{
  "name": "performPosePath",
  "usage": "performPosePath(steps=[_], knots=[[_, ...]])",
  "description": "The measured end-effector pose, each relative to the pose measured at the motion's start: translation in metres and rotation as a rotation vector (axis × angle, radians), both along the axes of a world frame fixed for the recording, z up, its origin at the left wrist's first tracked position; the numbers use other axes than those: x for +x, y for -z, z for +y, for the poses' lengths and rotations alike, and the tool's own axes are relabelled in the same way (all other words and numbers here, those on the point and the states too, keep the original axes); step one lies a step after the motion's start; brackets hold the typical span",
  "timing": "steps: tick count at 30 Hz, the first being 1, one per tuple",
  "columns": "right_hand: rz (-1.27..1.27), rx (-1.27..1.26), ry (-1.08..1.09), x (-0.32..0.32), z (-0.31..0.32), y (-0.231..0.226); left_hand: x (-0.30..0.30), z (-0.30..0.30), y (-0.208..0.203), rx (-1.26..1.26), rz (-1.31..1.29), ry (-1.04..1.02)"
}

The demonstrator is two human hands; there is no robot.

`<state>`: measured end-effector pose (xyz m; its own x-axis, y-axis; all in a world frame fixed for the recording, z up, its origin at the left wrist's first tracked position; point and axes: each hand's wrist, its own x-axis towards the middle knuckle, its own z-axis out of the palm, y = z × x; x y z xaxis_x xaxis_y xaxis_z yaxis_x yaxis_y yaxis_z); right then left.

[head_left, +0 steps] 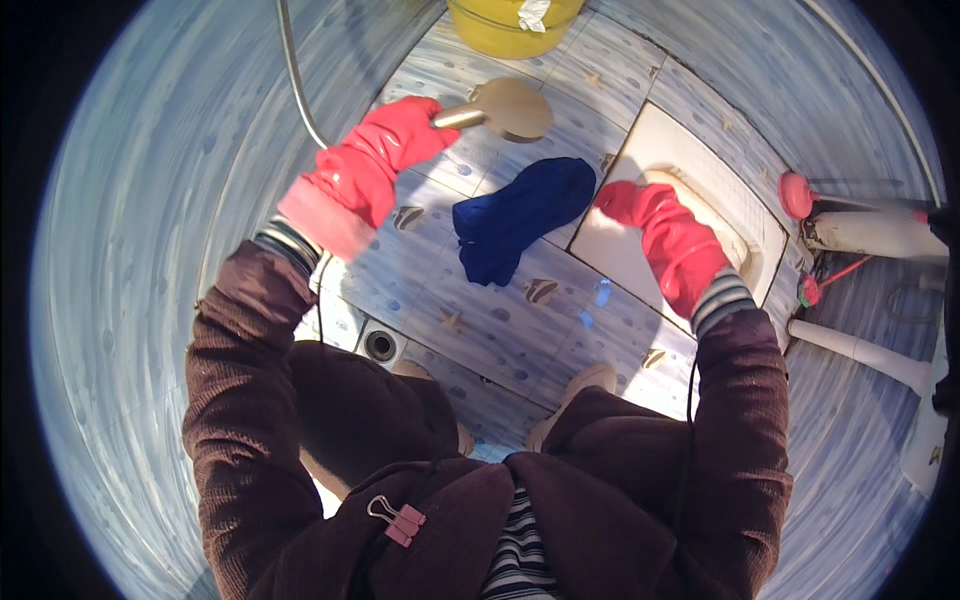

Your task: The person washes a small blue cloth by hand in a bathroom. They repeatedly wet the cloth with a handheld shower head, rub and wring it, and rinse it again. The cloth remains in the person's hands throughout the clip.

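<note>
My left hand [390, 140], in a pink rubber glove, is closed round the handle of a round gold-coloured shower head [512, 110] held over the tiled floor. A crumpled dark blue piece of cloth [525, 215] lies in front of me; its exact kind is unclear. My right hand [640, 210] wears a matching pink glove. Its fingers reach left over the edge of the white squat toilet [612, 245], close to the cloth's right end. They look loosely bent and apart, with nothing visible in them. Whether they touch the cloth I cannot tell.
A yellow bucket [515, 28] stands at the far side. The shower hose [296, 75] hangs along the left wall. A pink plunger [797, 195] and white pipes [860, 352] are at the right. A floor drain [380, 345] lies near my left leg.
</note>
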<state>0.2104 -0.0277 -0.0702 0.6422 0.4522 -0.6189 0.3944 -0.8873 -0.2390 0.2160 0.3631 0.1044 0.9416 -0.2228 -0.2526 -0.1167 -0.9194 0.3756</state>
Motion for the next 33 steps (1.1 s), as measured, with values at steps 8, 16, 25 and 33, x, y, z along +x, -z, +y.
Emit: performPosePath(steps=[8, 16, 25, 33], knots=[[-0.224, 0.375, 0.790, 0.148, -0.038, -0.038, -0.068, -0.060, -0.081, -0.164, 0.002, -0.224], [0.102, 0.478, 1.349, 0.094, -0.069, -0.048, -0.125, -0.078, -0.100, -0.511, -0.117, -0.354], [0.151, 0.472, 1.442, 0.090, -0.095, -0.055, -0.113, -0.098, -0.081, -0.874, -0.105, -0.312], [0.176, 0.452, 1.379, 0.084, -0.085, -0.062, -0.114, -0.103, -0.081, -0.965, -0.166, -0.363]])
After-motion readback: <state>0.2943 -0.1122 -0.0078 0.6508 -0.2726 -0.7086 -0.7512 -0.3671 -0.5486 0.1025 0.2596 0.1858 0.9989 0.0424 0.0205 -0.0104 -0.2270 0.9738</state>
